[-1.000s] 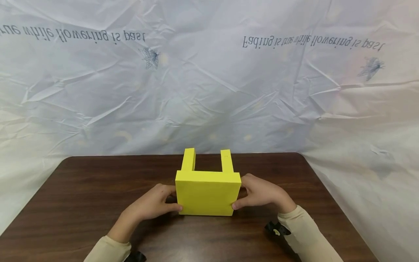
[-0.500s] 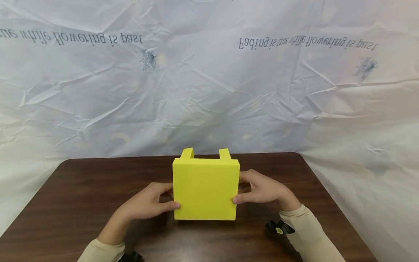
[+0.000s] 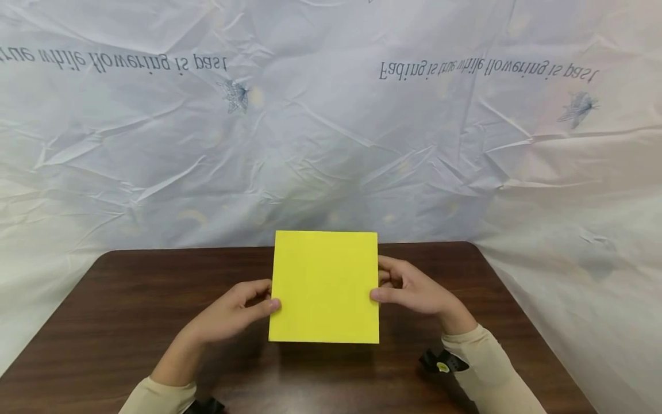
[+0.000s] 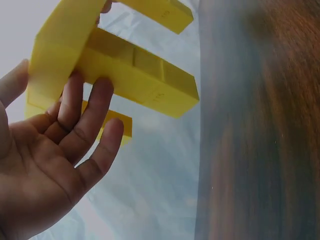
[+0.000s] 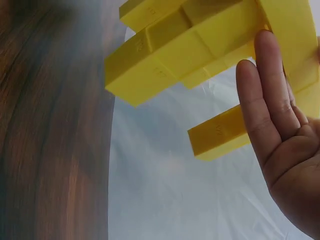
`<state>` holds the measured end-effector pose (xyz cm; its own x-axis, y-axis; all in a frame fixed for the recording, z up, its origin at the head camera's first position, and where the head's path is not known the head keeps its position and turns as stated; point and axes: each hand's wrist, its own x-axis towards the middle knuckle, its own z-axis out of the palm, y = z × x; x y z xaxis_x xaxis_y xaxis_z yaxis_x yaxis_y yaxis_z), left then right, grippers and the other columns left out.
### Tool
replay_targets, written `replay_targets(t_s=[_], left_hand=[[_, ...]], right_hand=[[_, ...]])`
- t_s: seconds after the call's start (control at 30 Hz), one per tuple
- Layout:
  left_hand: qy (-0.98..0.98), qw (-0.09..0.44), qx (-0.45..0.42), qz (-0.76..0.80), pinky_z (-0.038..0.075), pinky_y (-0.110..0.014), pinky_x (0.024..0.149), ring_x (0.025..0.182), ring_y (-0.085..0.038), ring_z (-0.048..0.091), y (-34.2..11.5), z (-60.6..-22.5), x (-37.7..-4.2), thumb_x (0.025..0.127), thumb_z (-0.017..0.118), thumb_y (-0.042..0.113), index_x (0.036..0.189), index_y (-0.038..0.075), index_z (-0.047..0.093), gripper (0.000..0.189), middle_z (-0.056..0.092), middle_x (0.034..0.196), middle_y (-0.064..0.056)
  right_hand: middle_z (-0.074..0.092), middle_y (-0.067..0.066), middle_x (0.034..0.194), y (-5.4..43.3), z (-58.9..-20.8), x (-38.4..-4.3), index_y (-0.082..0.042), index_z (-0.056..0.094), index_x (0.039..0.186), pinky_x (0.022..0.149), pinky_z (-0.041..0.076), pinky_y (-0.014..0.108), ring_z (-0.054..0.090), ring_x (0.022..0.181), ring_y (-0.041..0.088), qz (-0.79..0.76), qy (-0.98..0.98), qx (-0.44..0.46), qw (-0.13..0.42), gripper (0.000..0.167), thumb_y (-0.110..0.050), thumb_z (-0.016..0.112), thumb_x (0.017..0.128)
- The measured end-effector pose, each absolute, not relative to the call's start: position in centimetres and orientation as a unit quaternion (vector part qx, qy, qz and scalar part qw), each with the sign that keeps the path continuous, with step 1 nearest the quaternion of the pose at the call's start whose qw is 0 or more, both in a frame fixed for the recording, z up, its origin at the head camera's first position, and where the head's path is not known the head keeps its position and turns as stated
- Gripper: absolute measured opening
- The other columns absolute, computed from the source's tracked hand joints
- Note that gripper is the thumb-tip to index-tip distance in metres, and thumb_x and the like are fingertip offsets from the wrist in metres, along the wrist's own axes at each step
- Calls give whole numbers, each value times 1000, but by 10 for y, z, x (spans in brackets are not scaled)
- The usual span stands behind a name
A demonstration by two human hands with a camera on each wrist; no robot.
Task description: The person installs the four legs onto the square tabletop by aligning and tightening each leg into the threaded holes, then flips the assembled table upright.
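Note:
A small yellow stool is held between both hands, its square seat facing the head camera and hiding its legs there. My left hand grips the left edge, thumb on the seat's face and fingers behind. On the opposite edge, my right hand holds it the same way. The left wrist view shows the blocky legs pointing toward the table, their ends apart from it. Several legs also appear in the right wrist view, with fingertips close under the seat.
A dark brown wooden table lies beneath the stool. Behind it hangs a wrinkled whitish sheet with printed lettering. Black straps sit at the wrists, by the cream sleeves.
Both hands have tilted the stool and lifted it slightly. Its seat has turned to face the head camera, and the two legs seen past its far edge have gone out of sight behind it.

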<state>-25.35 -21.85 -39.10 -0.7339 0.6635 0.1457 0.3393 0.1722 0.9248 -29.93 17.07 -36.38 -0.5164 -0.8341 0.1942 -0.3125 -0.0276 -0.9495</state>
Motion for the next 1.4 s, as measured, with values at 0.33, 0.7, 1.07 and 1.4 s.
replay_targets(t_s=[0.33, 0.7, 1.07, 1.4], left_hand=[[708, 154, 292, 624, 53, -31, 99, 111, -23, 67, -213, -386, -253, 117, 40, 21, 139, -5, 61, 40, 74, 118, -14], [707, 158, 252, 642, 57, -34, 86, 95, -20, 69, -206, -392, -254, 118, 35, 30, 140, -13, 55, 52, 74, 110, -10], [707, 172, 222, 649, 56, -34, 85, 94, -22, 68, -202, -396, -261, 118, 35, 35, 144, -12, 52, 56, 73, 108, -11], [705, 183, 209, 653, 57, -35, 89, 102, -22, 70, -202, -403, -262, 118, 36, 37, 148, -12, 50, 59, 73, 113, -10]], right_hand=[[75, 14, 124, 161, -356, -289, 13, 36, 156, 82, 64, 48, 78, 95, 27, -640, 651, -343, 222, 55, -14, 52, 111], [73, 5, 122, 155, -362, -295, 16, 27, 158, 83, 60, 30, 62, 80, 10, -667, 658, -245, 249, 63, -22, 50, 113], [76, 5, 118, 152, -373, -305, 16, 30, 157, 86, 64, 39, 77, 94, 18, -676, 642, -244, 268, 61, -24, 48, 114], [75, 6, 117, 152, -384, -310, 15, 32, 157, 84, 64, 40, 78, 93, 19, -670, 648, -235, 276, 62, -26, 48, 114]])
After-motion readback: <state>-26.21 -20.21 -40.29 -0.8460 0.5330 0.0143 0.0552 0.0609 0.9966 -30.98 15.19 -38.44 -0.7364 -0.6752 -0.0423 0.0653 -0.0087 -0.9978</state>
